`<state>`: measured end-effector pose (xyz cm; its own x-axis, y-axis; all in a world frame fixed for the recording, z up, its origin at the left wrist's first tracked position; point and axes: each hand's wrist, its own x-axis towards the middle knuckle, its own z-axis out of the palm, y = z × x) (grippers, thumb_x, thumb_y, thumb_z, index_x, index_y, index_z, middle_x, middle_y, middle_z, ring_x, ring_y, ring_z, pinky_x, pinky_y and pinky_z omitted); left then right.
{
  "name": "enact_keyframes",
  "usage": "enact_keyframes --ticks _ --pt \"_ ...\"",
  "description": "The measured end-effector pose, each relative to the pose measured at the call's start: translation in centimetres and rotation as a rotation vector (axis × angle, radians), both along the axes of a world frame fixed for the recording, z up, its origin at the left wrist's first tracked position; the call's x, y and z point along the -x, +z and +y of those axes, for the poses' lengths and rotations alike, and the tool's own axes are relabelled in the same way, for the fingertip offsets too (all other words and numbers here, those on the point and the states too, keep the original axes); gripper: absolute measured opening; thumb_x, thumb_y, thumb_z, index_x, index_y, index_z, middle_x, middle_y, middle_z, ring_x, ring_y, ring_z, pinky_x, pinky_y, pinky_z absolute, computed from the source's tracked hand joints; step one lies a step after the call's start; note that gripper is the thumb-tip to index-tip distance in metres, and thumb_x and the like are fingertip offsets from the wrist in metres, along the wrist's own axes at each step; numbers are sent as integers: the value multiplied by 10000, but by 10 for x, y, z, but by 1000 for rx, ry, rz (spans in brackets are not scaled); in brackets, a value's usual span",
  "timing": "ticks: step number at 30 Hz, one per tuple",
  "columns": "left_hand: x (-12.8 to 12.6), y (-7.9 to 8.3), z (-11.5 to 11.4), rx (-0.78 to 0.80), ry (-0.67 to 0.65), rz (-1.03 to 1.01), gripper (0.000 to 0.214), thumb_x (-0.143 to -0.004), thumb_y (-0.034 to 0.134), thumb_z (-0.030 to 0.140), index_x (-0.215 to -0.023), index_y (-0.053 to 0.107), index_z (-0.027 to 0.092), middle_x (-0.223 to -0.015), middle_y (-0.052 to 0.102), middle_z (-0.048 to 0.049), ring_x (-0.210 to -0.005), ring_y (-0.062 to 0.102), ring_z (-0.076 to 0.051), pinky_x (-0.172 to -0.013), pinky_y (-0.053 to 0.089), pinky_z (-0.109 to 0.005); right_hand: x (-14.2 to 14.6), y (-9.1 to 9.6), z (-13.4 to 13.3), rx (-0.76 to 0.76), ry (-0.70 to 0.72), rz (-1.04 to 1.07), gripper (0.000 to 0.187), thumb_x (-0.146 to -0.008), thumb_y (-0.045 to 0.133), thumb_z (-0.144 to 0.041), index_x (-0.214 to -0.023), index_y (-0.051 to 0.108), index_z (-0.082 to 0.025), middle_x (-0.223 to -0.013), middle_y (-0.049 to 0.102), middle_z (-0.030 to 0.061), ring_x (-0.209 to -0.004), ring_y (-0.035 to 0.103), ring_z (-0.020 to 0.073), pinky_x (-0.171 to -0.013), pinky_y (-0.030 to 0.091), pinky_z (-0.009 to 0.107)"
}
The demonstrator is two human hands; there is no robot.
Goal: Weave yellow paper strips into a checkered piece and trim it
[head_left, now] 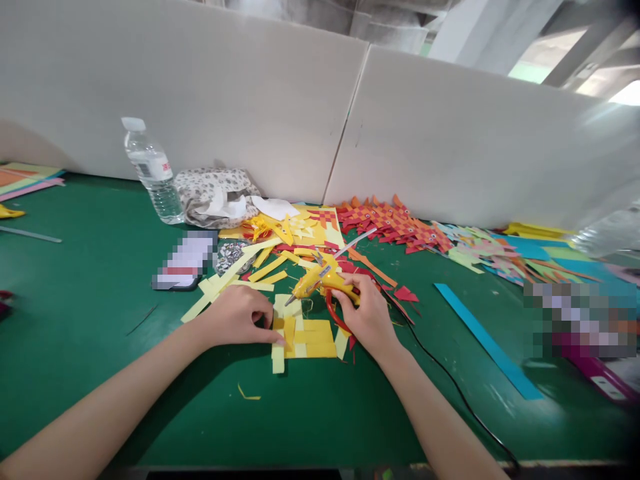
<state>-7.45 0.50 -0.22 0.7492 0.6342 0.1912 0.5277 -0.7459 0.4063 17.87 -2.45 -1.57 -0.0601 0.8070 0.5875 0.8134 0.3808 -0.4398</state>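
Note:
My right hand (367, 310) is wrapped round the handle of a yellow glue gun (316, 280) with a red trigger. A clear glue stick (355, 243) pokes out of its back, and the nozzle points down and left. Below the nozzle lies a woven piece of yellow and pale yellow paper strips (317, 339) on the green table. My left hand (245, 317) rests at the left edge of this weave, thumb on a pale strip and fingers curled. Whether those fingers pinch the paper is partly hidden.
Loose yellow strips (220, 283) lie behind my left hand, near a phone (186, 260) and a water bottle (153, 170). Red-orange woven paper fish (390, 223) are piled by the white partition (450, 147). A black cord (445, 373) and a blue strip (487, 340) are on the right.

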Motion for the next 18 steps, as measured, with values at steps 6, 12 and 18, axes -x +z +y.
enact_keyframes --ticks 6,12,18 --pt "0 0 -1 -36 -12 13 418 -691 543 584 -589 628 187 -507 542 32 -463 446 -74 -471 237 -216 2 1 -1 32 95 -95 123 -810 505 -166 -872 420 -229 -989 606 70 -969 569 224 -802 468 383" --pt "-1 2 -1 -43 -7 14 457 -680 525 621 -592 630 185 -491 532 32 -452 440 -74 -462 221 -218 4 0 1 -22 118 -148 126 -812 499 -142 -850 414 -227 -962 609 70 -936 571 222 -779 471 382" --pt "-1 2 -1 -21 9 38 458 -660 541 630 -586 624 186 -493 534 37 -452 442 -72 -458 215 -218 3 0 0 -45 141 -163 143 -808 501 -122 -808 398 -222 -965 607 68 -924 567 215 -776 470 372"
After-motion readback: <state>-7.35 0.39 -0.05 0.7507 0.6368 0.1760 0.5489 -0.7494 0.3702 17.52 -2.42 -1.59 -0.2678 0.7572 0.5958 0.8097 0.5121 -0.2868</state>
